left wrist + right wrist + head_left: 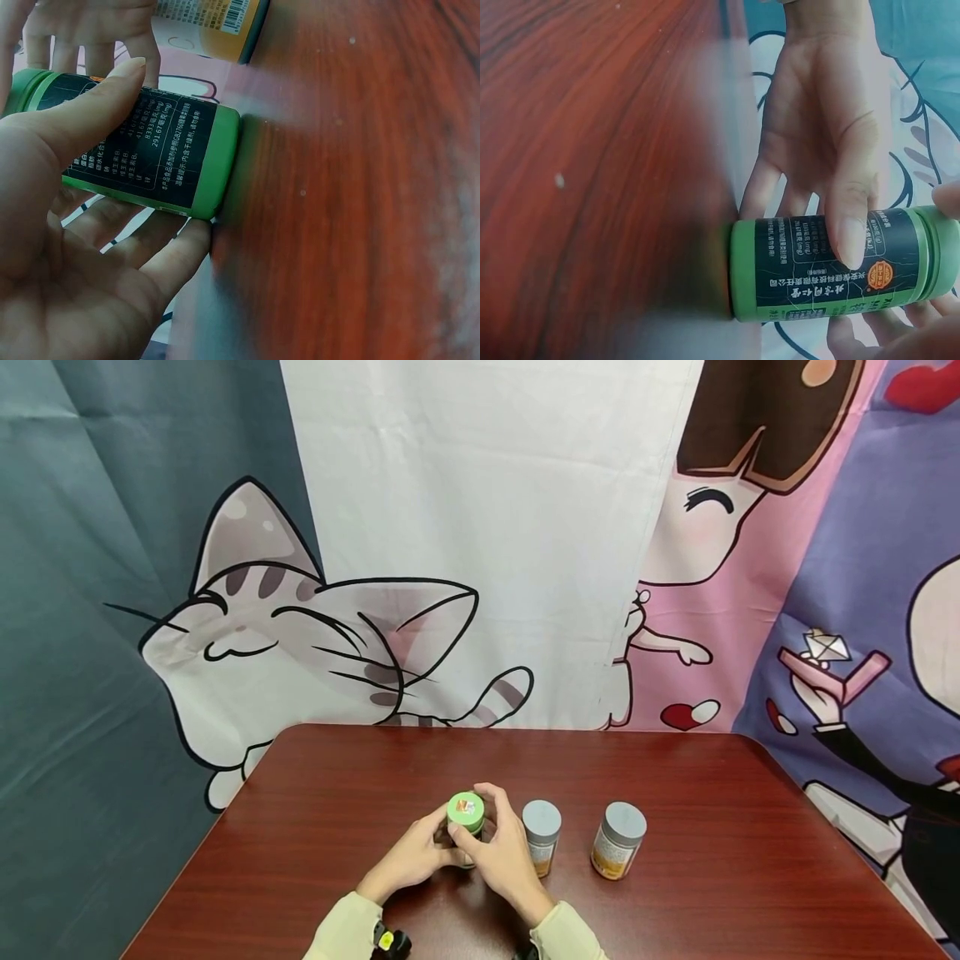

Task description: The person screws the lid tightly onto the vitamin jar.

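Observation:
A small green bottle with a dark printed label (150, 142) and a green cap (466, 808) stands upright, its base at the tabletop. My left hand (416, 857) holds the bottle's body, the thumb across the label and the fingers around the other side. At the cap end is my right hand (504, 852), with its thumb and fingers about the cap; the right wrist view cuts off part of that thumb. Just right of my right hand stands a grey-lidded jar (542, 835) with a white and orange label.
Another grey-lidded jar (618, 842) stands farther right. All of these are on a reddish-brown wooden table (337, 802) with rounded far corners. Behind it hangs a cloth backdrop (480, 485) printed with a cartoon cat and figures.

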A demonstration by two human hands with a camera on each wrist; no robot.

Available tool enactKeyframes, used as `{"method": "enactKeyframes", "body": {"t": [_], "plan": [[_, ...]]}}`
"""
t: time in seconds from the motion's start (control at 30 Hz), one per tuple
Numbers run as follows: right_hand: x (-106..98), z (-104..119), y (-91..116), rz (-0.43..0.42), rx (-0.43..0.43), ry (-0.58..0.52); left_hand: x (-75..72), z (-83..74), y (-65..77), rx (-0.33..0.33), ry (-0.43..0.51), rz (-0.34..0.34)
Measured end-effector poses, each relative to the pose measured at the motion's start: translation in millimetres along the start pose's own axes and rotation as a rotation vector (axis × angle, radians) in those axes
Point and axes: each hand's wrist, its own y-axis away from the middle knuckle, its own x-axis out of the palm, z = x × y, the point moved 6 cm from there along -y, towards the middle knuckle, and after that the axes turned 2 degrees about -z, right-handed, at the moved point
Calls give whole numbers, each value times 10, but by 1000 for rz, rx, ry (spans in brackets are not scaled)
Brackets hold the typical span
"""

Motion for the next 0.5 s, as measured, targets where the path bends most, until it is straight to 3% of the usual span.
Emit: {"method": "enactKeyframes", "body": {"t": [0.13,0.5], "plan": [[-7,-16,1,-14,35,16,2,11,-4,-17,-7,-1],[-8,11,-1,-27,10,30,8,14,-9,-18,-10,5]]}}
